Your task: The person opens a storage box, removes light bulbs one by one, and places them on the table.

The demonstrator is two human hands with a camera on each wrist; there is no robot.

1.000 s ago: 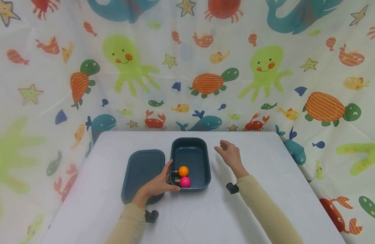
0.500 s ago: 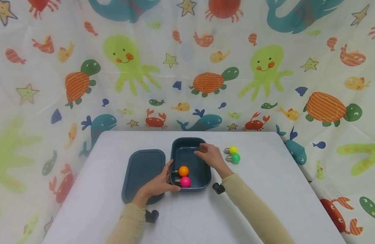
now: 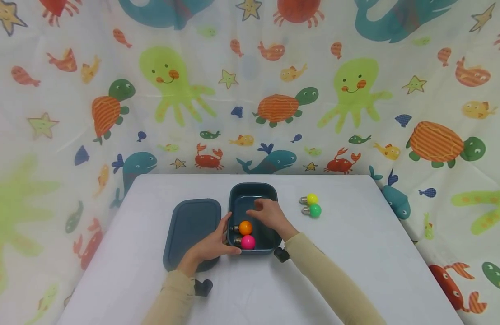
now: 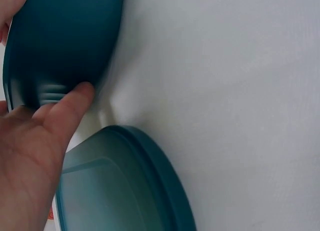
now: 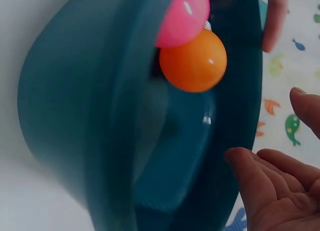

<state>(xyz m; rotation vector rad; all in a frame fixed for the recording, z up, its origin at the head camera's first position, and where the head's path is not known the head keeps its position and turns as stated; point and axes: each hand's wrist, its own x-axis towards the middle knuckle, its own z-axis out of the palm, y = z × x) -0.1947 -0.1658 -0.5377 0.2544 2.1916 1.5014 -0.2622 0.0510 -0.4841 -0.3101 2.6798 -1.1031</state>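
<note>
A dark blue plastic box [image 3: 238,203] stands mid-table, its lid off. My left hand [image 3: 209,246] grips its near-left corner, thumb at the front wall and fingers along the left side. Inside, an orange light bulb [image 3: 245,228] and a pink light bulb [image 3: 247,242] lie side by side, screw bases pointing left. Over the box's interior hovers my right hand [image 3: 272,215], fingers loosely bent; the right wrist view shows nothing between them. On the table to the right lie a yellow light bulb [image 3: 312,199] and a green light bulb [image 3: 315,210], close together.
The matching blue lid [image 3: 194,230] lies flat to the left of the box, partly under my left forearm. A white cloth covers the table [image 3: 347,271]. Behind it hangs a curtain [image 3: 250,67] printed with sea animals.
My right hand has moved left from beside the box to over its interior, uncovering the yellow and green bulbs on the table. The left hand and box stay put.
</note>
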